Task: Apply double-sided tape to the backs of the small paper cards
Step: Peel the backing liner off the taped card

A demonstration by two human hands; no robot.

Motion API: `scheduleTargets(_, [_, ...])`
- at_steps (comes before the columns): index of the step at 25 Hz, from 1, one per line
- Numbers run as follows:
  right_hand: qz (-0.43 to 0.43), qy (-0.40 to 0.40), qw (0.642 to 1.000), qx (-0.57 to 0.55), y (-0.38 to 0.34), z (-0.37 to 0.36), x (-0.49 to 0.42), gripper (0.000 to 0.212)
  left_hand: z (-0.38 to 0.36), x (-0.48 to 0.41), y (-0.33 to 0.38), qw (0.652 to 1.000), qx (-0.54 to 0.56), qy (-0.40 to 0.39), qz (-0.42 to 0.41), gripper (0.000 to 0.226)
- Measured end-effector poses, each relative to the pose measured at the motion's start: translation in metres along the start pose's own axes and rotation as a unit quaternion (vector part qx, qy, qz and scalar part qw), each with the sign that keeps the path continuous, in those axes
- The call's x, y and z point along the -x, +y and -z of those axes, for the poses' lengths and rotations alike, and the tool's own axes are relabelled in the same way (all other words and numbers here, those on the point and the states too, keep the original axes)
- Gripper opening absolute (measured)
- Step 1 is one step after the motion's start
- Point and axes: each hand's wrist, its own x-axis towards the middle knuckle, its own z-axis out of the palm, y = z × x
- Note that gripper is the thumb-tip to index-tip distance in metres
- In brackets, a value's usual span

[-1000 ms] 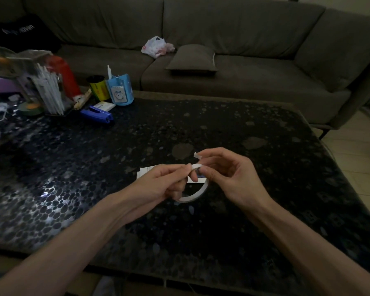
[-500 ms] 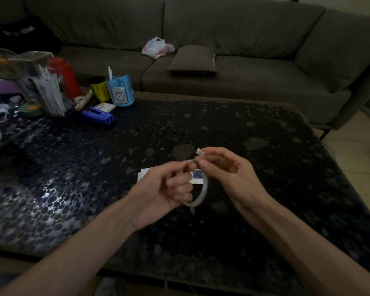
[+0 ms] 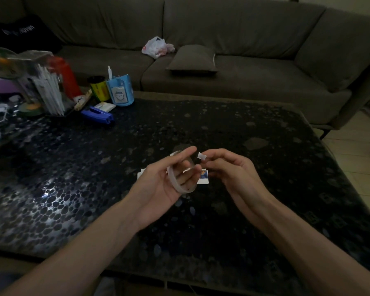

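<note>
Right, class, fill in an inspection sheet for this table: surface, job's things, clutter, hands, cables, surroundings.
Surface: dark, glossy pebble-patterned table, light glare at left.
Job's things: tape roll in the left hand; short tape piece in the right hand; paper cards flat on the table below the hands, partly hidden.
Clutter: far left, blue stapler, blue pen holder, yellow can, red bottle, small fan.
Hands: left holds the roll, right pinches the tape piece; both above the table.
Cables: possibly a white cord at the far left edge; too blurred to be sure.
Surroundings: grey sofa with a cushion and a plastic bag.
</note>
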Motion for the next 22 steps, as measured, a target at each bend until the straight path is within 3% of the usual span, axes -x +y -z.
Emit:
scheduleTargets(3, [-0.003, 0.014, 1.000, 0.008, -0.001, -0.001, 0.000, 0.020, -0.002, 0.000, 0.000, 1.000, -0.020, 0.005, -0.015, 0.038])
scheduleTargets(7, [-0.009, 0.015, 1.000, 0.007, -0.001, 0.001, 0.001, 0.022, -0.006, -0.003, -0.009, 0.980, -0.186, 0.033, -0.063, 0.041])
scheduleTargets(10, [-0.016, 0.012, 1.000, 0.007, -0.001, 0.001, 0.001, 0.022, -0.003, -0.004, -0.012, 0.926, -0.355, 0.040, -0.119, 0.065])
scheduleTargets(14, [-0.018, 0.011, 1.000, 0.012, -0.001, 0.001, -0.001, 0.024, 0.004, -0.008, -0.012, 0.885, -0.447, 0.010, -0.129, 0.119])
scheduleTargets(19, [-0.018, 0.008, 1.000, 0.003, -0.002, 0.001, -0.001, 0.025, 0.010, -0.011, -0.014, 0.855, -0.493, 0.033, -0.156, 0.139])
scheduleTargets(22, [-0.024, -0.009, 0.999, 0.019, -0.002, 0.002, -0.001, 0.026, 0.007, -0.011, -0.017, 0.838, -0.511, 0.050, -0.186, 0.136])
